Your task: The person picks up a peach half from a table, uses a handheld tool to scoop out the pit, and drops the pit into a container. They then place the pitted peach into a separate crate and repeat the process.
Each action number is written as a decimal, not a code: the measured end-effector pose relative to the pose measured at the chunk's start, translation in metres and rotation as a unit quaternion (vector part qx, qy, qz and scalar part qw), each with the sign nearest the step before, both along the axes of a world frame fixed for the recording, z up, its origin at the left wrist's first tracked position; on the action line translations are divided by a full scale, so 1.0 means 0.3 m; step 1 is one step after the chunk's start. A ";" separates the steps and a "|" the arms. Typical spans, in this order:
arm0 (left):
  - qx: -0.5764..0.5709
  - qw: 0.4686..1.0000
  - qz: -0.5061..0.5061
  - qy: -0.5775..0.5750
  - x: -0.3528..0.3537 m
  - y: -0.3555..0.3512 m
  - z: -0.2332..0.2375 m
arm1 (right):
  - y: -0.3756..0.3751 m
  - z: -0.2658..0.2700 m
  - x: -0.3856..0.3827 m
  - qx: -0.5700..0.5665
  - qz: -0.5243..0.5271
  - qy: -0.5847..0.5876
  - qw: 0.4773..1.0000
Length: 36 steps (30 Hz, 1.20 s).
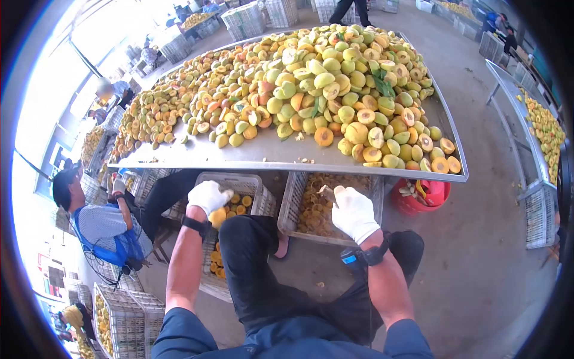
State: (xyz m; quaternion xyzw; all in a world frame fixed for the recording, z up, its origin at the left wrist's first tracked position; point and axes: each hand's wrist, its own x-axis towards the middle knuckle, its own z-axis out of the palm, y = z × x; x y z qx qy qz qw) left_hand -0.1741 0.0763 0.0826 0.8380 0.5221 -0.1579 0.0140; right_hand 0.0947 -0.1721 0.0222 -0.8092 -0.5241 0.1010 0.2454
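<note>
My left hand [209, 197], in a white glove, is over the left crate [257, 190], with a yellow fruit half [217, 216] just below its fingers; whether it touches the fruit is unclear. That crate holds yellow fruit halves. My right hand [354, 214], also gloved in white, is closed around a small tool with a brownish tip [327, 192], above the right crate [287, 203] of brown-yellow scraps. Ahead, a metal table [239, 157] bears a large heap of halved yellow-green fruit [299, 84] with some green leaves.
A red bucket [409, 202] stands right of the crates under the table edge. At left sits a person [110, 224] in a blue apron. Stacked crates [128, 314] are at lower left. Another fruit table [508, 96] is at right. Someone's dark-clad legs [353, 11] show behind.
</note>
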 end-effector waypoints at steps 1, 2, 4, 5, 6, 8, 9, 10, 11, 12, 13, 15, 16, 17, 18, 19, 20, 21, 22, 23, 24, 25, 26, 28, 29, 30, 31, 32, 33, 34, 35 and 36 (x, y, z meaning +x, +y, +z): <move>0.024 0.999 -0.019 -0.023 -0.001 0.000 -0.030 | 0.003 0.002 -0.002 0.011 0.005 -0.004 1.000; 0.050 0.997 -0.042 -0.051 0.011 -0.002 -0.052 | 0.005 0.006 0.000 0.023 0.007 -0.012 1.000; 0.060 0.982 -0.041 -0.176 0.104 -0.017 -0.081 | 0.011 -0.004 0.003 0.039 0.001 -0.010 0.999; 0.063 0.974 -0.057 -0.209 0.175 -0.023 -0.091 | 0.012 -0.002 0.005 0.032 0.000 0.000 0.999; 0.049 0.971 -0.086 -0.219 0.255 -0.033 -0.080 | 0.012 -0.003 0.009 0.029 -0.001 0.003 1.000; 0.070 0.941 -0.156 -0.291 0.410 -0.028 -0.113 | 0.010 0.012 0.013 0.009 -0.008 0.003 1.000; 0.069 0.930 -0.200 -0.301 0.487 -0.018 -0.126 | 0.008 0.008 0.016 0.009 -0.014 0.005 1.000; 0.067 0.926 -0.209 -0.307 0.566 -0.011 -0.133 | 0.007 0.008 0.020 0.008 -0.020 0.008 1.000; 0.059 0.931 -0.216 -0.289 0.648 -0.006 -0.138 | -0.001 0.017 0.024 0.007 -0.025 0.013 1.000; 0.051 0.935 -0.223 -0.272 0.719 0.004 -0.147 | -0.003 0.010 0.031 0.007 -0.029 0.017 0.999; 0.041 0.943 -0.226 -0.240 0.781 0.023 -0.160 | -0.006 0.013 0.038 0.004 -0.033 0.020 0.999; 0.021 0.945 -0.217 -0.243 0.867 0.042 -0.192 | -0.013 -0.003 0.047 0.004 -0.043 0.028 0.999; 0.001 0.950 -0.198 -0.240 0.908 0.049 -0.208 | -0.018 0.010 0.051 -0.004 -0.044 0.031 0.999; -0.022 0.947 -0.211 -0.242 0.933 0.058 -0.225 | -0.019 0.009 0.056 -0.011 -0.046 0.033 0.998; -0.011 0.942 -0.222 -0.253 0.951 0.080 -0.273 | -0.020 0.007 0.060 -0.019 -0.046 0.036 0.998; -0.002 0.944 -0.222 -0.246 0.962 0.070 -0.263 | -0.023 0.010 0.063 -0.019 -0.044 0.039 0.998; 0.008 0.947 -0.221 -0.233 0.971 0.061 -0.250 | -0.025 0.013 0.065 -0.017 -0.040 0.043 0.998; 0.016 0.937 -0.249 -0.243 0.967 0.064 -0.264 | -0.027 0.014 0.064 -0.012 -0.039 0.048 0.998; 0.002 0.945 -0.240 -0.221 0.963 0.036 -0.235 | -0.028 0.015 0.063 -0.008 -0.036 0.053 0.998; 0.000 0.946 -0.236 -0.220 0.967 0.037 -0.234 | -0.028 0.014 0.063 -0.004 -0.034 0.050 0.998; -0.002 0.948 -0.234 -0.218 0.966 0.043 -0.235 | -0.028 0.009 0.061 0.000 -0.032 0.048 0.998; -0.012 0.956 -0.206 -0.207 0.969 0.043 -0.235 | -0.029 -0.001 0.059 0.007 -0.032 0.044 0.998; -0.024 0.964 -0.178 -0.196 0.969 0.044 -0.238 | -0.030 -0.008 0.059 0.015 -0.030 0.051 0.998; -0.028 0.966 -0.162 -0.199 0.966 0.077 -0.263 | -0.031 -0.018 0.061 0.025 -0.032 0.057 0.998; -0.078 0.969 -0.140 -0.187 0.956 0.095 -0.277 | -0.034 -0.020 0.059 0.024 -0.037 0.059 0.997; -0.127 0.970 -0.117 -0.173 0.947 0.084 -0.257 | -0.038 -0.011 0.061 0.020 -0.038 0.058 0.997; -0.129 0.967 -0.100 -0.196 0.927 0.070 -0.240 | -0.041 -0.006 0.063 0.014 -0.037 0.057 0.998; -0.065 0.970 -0.090 -0.214 0.909 0.049 -0.229 | -0.043 -0.008 0.064 0.012 -0.040 0.059 0.997; -0.033 0.959 -0.075 -0.273 0.892 0.045 -0.229 | -0.043 -0.012 0.065 0.024 -0.039 0.059 0.997; -0.001 0.943 -0.058 -0.329 0.868 0.029 -0.209 | -0.045 -0.015 0.063 0.036 -0.036 0.059 0.997; -0.117 0.901 0.013 -0.418 0.835 0.020 -0.180 | -0.045 -0.013 0.063 0.030 -0.034 0.046 0.998; -0.220 0.832 0.049 -0.508 0.808 0.030 -0.181 | -0.045 -0.010 0.061 0.030 -0.033 0.049 0.998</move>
